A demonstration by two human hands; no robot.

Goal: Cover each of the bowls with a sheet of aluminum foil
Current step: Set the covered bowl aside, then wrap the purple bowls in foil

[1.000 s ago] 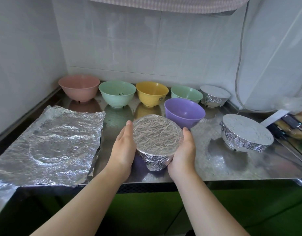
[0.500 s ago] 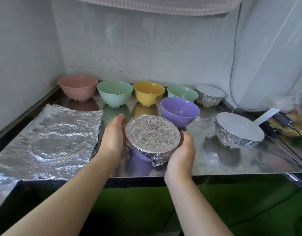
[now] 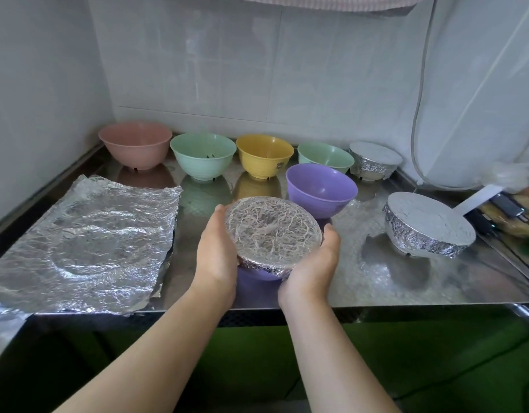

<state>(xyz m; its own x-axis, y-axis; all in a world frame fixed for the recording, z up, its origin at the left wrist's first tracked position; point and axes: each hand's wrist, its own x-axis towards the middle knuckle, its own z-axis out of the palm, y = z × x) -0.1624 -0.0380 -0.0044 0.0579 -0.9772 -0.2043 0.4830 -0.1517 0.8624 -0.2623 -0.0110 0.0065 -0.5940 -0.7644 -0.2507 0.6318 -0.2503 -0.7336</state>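
A purple bowl capped with crinkled foil (image 3: pixel 272 234) is held between both hands just above the steel counter (image 3: pixel 361 281), tilted slightly toward me. My left hand (image 3: pixel 217 251) cups its left side and my right hand (image 3: pixel 312 263) cups its right and underside. A stack of flat foil sheets (image 3: pixel 84 248) lies on the left of the counter. Uncovered bowls stand behind: pink (image 3: pixel 135 144), mint green (image 3: pixel 203 155), yellow (image 3: pixel 264 155), a second green (image 3: pixel 325 156) and purple (image 3: pixel 321 187). Two foil-covered bowls sit at the right, one at the back (image 3: pixel 375 159), one nearer (image 3: pixel 427 228).
Tiled walls close the corner at left and back. A white cable (image 3: pixel 418 114) hangs down the right wall. Dark devices and cables (image 3: pixel 504 207) lie at the counter's right edge. The counter's front edge runs just below my wrists.
The foil-covered bowl has been lifted and tilted, showing its purple base. My hands slid from its sides to lower, cupping grips.
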